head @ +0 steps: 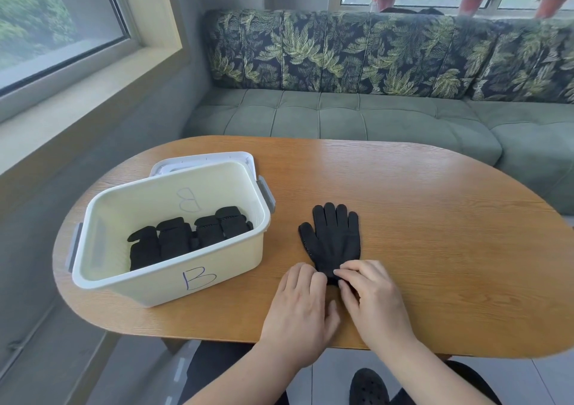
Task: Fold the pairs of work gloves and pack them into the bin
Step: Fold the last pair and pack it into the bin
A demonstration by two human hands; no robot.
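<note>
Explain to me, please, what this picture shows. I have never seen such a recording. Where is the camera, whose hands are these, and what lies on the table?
There is no machine here: a person works with bare hands. The single picture comes from a camera worn on the head, looking forward and down. On the wooden table a black glove lies flat, fingers pointing away; it may be a stacked pair, I cannot tell. The left hand and the right hand both pinch its cuff end. To the left stands a cream bin marked B, with folded black gloves inside. A white lid shows behind it. A green sofa is beyond the table.
</note>
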